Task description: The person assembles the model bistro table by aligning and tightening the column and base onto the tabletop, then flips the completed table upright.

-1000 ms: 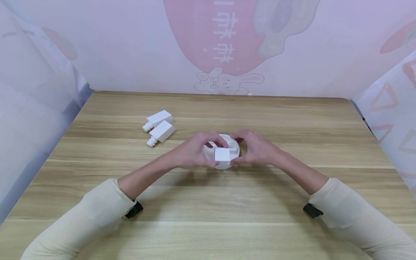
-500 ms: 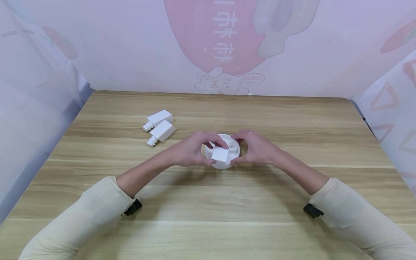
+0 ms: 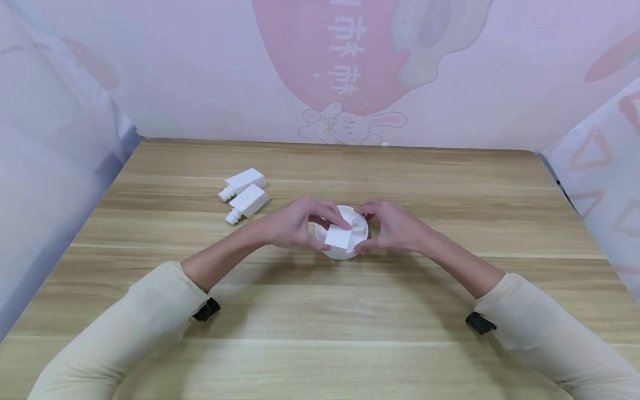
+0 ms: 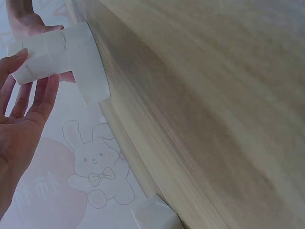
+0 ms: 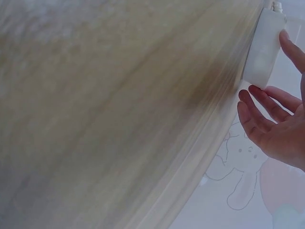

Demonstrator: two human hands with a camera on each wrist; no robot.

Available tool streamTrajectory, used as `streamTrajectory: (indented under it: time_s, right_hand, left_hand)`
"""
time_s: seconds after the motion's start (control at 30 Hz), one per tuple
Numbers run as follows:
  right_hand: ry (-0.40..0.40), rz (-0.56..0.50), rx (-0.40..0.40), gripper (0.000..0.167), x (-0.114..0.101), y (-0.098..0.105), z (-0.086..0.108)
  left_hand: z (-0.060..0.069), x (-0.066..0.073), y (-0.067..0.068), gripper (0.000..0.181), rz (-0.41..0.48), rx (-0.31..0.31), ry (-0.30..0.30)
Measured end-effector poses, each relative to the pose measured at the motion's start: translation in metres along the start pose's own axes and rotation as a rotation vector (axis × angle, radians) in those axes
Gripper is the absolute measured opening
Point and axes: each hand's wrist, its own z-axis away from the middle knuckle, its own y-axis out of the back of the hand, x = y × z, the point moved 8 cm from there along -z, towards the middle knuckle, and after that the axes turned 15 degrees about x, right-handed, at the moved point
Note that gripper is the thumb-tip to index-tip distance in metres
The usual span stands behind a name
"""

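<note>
A round white dish (image 3: pixel 341 255) stands on the table, with a white block-shaped piece (image 3: pixel 338 237) upright in its left part and a small round ring or opening (image 3: pixel 358 224) beside it. My left hand (image 3: pixel 299 223) pinches the block between thumb and fingers; the left wrist view shows the block (image 4: pixel 40 59) rising from the dish (image 4: pixel 89 67) with the left hand (image 4: pixel 24 124) round it. My right hand (image 3: pixel 397 226) holds the dish's right side, thumb in front and fingers behind. In the right wrist view the right hand (image 5: pixel 281 124) touches the dish rim (image 5: pixel 263 52).
Two white rectangular bottles with threaded necks (image 3: pixel 242 180) (image 3: pixel 248 201) lie side by side on the wooden table (image 3: pixel 320 333), left of the dish. Behind the table hangs a pale printed backdrop (image 3: pixel 200 72); similar sheets stand at both sides.
The block has shifted slightly left and turned within the dish. My left hand has moved slightly up and left, still pinching it. The right hand has stayed at the dish.
</note>
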Motion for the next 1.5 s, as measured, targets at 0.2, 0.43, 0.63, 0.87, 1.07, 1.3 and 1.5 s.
streamTrajectory:
  time_s: [0.2,0.43,0.63,0.87,1.07,1.3,1.5]
  right_hand:
    - [0.004,0.005,0.003,0.076,-0.001,0.001,0.0]
    - [0.006,0.0,0.002,0.075,-0.001,0.001,0.0]
    - [0.002,0.007,0.002,0.077,0.0,0.0,0.0]
    - [-0.031,-0.011,0.013,0.076,0.002,0.0,0.0]
    - [-0.037,-0.007,0.014,0.075,0.002,0.002,0.001]
    - [-0.026,-0.031,0.014,0.081,0.001,0.006,0.005]
    - [0.038,-0.095,0.082,0.079,-0.012,0.015,0.008]
  left_hand:
    - [-0.003,0.001,0.001,0.045,-0.018,-0.025,-0.021]
    - [-0.004,0.0,-0.001,0.045,-0.011,-0.052,0.0]
    - [-0.004,-0.002,-0.001,0.045,-0.002,-0.061,0.012]
    - [-0.003,-0.005,0.0,0.044,0.047,-0.047,0.024]
    - [0.001,-0.002,0.002,0.047,0.007,-0.022,-0.007]
    - [0.013,-0.008,0.023,0.054,-0.067,0.073,0.039]
    - [0.026,-0.019,0.046,0.047,-0.164,0.153,0.052]
